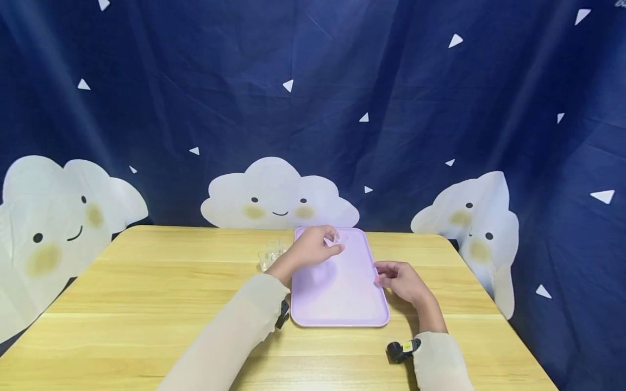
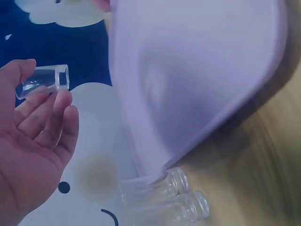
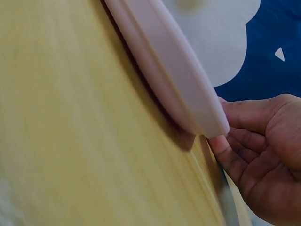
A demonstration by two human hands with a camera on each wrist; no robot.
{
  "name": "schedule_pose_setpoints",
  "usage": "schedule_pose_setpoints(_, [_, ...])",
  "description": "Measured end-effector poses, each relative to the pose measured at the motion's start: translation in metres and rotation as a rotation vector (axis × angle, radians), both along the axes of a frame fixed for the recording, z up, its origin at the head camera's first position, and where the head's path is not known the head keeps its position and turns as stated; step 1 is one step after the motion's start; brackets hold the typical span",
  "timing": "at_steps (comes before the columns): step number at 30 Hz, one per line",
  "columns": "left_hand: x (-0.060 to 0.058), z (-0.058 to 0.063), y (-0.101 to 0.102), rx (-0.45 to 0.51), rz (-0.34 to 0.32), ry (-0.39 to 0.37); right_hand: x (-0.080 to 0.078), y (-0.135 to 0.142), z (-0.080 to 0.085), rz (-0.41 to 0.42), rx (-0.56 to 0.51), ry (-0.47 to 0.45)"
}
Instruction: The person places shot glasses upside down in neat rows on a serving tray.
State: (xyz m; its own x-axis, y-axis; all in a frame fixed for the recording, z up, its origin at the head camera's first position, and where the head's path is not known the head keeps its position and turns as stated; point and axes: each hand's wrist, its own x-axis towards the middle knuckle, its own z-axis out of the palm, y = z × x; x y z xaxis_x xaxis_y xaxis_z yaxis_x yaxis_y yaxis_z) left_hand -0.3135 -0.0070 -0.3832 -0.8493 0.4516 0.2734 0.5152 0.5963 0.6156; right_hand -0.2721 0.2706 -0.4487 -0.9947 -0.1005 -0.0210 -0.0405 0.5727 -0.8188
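Note:
My left hand point(image 1: 311, 248) holds a small clear shot glass point(image 2: 44, 80) between thumb and fingers, above the far part of a lilac tray point(image 1: 337, 298). In the left wrist view the glass lies sideways in the grip, apart from the tray. At the tray's right edge, my right hand point(image 1: 402, 279) pinches the rim point(image 3: 207, 113) between thumb and fingers. More clear shot glasses point(image 1: 264, 262) stand on the table just left of the tray, partly hidden by my left forearm.
The light wooden table point(image 1: 171, 288) runs back to a dark blue curtain point(image 1: 235, 98) with white clouds and triangles. A small black camera point(image 1: 398, 352) sits on the right wrist, and another wrist camera point(image 1: 282, 315) is on the left.

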Motion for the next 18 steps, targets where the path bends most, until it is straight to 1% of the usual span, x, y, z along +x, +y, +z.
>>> schedule_pose_setpoints(5, [-0.009, -0.002, 0.013, 0.016, -0.061, -0.026, 0.0, 0.001, 0.0, -0.006, -0.003, -0.001])
schedule_pose_setpoints(8, [-0.012, -0.003, 0.02, 0.038, -0.081, -0.053, 0.001, 0.003, 0.0, -0.006, 0.011, -0.001])
schedule_pose_setpoints(12, [-0.015, -0.005, 0.028, 0.045, -0.083, -0.073, 0.0, 0.003, 0.0, 0.001, 0.023, -0.003])
schedule_pose_setpoints(18, [-0.02, -0.011, 0.033, -0.005, -0.063, -0.071, -0.001, 0.002, 0.001, 0.013, 0.024, -0.005])
